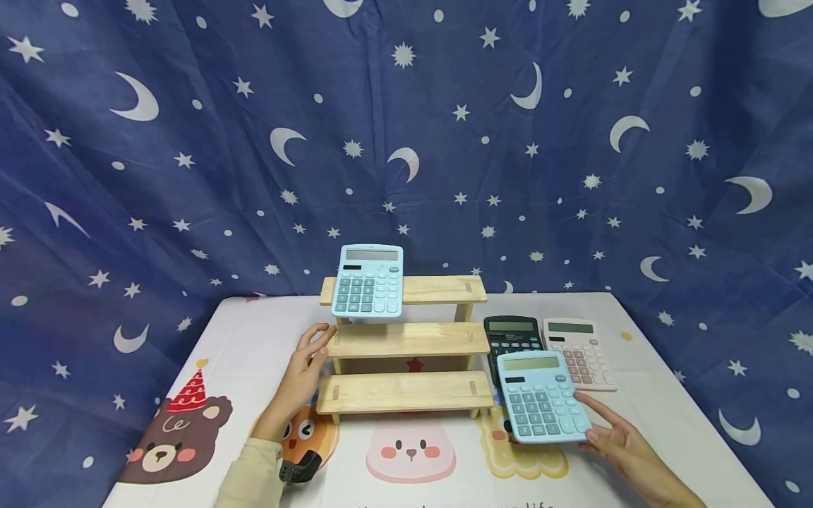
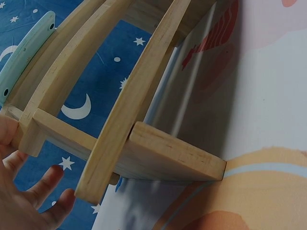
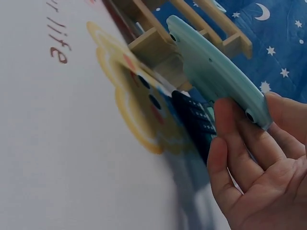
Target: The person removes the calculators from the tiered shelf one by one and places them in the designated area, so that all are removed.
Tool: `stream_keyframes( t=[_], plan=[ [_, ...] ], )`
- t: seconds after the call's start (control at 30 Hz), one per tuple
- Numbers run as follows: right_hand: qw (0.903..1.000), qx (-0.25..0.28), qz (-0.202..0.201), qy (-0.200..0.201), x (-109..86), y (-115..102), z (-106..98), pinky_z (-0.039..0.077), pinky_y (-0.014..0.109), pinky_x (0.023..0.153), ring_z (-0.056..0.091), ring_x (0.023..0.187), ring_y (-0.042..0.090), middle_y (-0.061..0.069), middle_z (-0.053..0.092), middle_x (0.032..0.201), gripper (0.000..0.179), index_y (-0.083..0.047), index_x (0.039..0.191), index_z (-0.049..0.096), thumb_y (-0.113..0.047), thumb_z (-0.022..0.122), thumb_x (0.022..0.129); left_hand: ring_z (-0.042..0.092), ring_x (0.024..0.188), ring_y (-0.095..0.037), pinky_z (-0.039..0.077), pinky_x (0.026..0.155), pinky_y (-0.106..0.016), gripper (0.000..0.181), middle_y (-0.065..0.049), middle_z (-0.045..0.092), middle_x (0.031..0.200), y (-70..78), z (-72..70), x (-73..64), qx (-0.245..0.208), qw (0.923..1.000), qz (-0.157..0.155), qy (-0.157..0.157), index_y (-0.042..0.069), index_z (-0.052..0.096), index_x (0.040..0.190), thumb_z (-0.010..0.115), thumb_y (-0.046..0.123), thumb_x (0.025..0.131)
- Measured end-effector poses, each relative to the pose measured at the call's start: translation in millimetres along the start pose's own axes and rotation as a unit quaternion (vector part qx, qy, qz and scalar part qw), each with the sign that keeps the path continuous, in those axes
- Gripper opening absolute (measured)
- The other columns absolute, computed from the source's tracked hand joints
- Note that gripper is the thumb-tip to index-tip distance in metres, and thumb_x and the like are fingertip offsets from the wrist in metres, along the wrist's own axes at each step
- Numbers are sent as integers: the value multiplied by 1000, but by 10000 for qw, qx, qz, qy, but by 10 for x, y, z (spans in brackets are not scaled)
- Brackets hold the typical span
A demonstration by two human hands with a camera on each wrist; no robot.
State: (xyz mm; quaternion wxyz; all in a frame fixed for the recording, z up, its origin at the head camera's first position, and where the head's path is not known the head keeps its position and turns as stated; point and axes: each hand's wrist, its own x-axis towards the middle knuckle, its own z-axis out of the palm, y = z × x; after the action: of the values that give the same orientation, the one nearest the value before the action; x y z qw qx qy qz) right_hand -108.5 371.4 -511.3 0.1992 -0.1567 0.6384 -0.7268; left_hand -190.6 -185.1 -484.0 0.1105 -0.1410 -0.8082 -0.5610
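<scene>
My right hand (image 1: 619,444) pinches a light blue calculator (image 1: 543,398) by its lower right edge. In the right wrist view, several fingers (image 3: 240,143) support the back of this tilted calculator (image 3: 216,72). It overlaps the black calculator (image 1: 511,328) in the head view. My left hand (image 1: 305,367) holds the left end of the middle board of a three-tier wooden shelf (image 1: 406,341); in the left wrist view, its other fingers (image 2: 45,189) spread below that board. Another light blue calculator (image 1: 368,282) leans upright at the left of the top tier.
Beside the black calculator lies a white calculator (image 1: 591,353) with pink keys, right of the shelf. The table's white cloth (image 1: 254,353) carries cartoon prints. A blue curtain (image 1: 406,141) with moons and stars hangs behind the table.
</scene>
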Motion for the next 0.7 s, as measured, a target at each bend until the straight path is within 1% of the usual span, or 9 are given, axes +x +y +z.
stream_keyframes(
  t=[0.17,0.4,0.53,0.7],
  plan=[
    [9996,191,7,-205,-3,72,-7,54,25,97,60,126,0,-21,56,145,60,-41,150,37,2,33,108,25,149,-48,28,112,-72,43,-23,33,157,12,-2,-7,34,10000,19,17,-8,44,148,40,10,109],
    [9977,193,616,-205,-13,95,-9,53,23,100,57,127,-5,-29,56,140,55,-50,141,41,-5,34,110,26,148,-49,30,110,-72,43,-23,32,158,-11,1,-14,88,9999,53,31,-8,44,147,39,10,109],
    [9966,160,795,-167,-13,101,-27,52,22,101,56,126,-7,-32,55,138,53,-51,138,41,-7,36,110,25,149,-49,29,111,-73,43,-23,30,158,-39,-3,-11,53,10000,14,11,-9,43,148,38,11,110],
    [9946,334,960,-227,-9,107,-44,51,21,102,56,126,-8,-26,60,136,52,-53,135,42,-8,36,110,26,149,-48,30,111,-71,43,-23,31,158,-49,-4,-8,64,10000,8,7,-9,43,148,39,11,110]
  ],
)
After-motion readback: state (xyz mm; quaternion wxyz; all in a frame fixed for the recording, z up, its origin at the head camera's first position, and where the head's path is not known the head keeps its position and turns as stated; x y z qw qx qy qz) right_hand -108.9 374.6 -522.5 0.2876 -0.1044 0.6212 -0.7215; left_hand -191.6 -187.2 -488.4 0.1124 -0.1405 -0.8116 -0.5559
